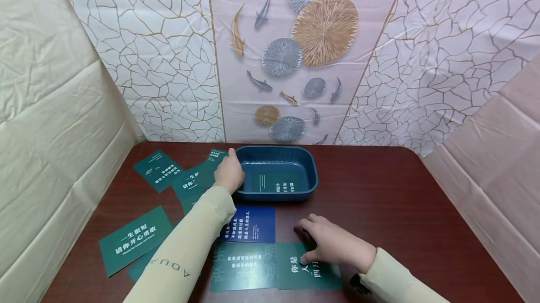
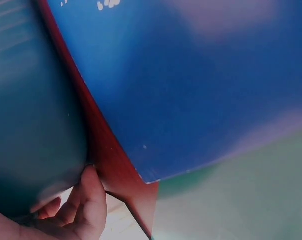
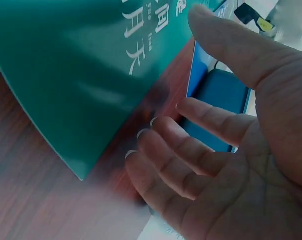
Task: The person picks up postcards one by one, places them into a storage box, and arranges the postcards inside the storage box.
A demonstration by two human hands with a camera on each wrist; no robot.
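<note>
A dark blue rectangular tray (image 1: 274, 196) stands near the table's back edge. My left hand (image 1: 229, 171) grips its left end; in the left wrist view, the fingers (image 2: 93, 200) curl at the tray's side (image 2: 35, 125). Inside the tray lies a green card (image 1: 270, 182) with white writing. My right hand (image 1: 333, 244) is over another green card (image 1: 291, 277) at the front, its thumb at the printing. Loosely bent fingers (image 3: 163, 155) hold nothing in the right wrist view. To that card's left lies a further green card (image 1: 244, 277), with a blue card (image 1: 258, 224) behind it.
Several green cards are spread on the left of the table, among them one at the front (image 1: 135, 242) and one at the back (image 1: 158, 170); my left forearm covers some. Patterned cloth (image 1: 278, 106) hangs behind the dark red-brown table (image 1: 379, 190).
</note>
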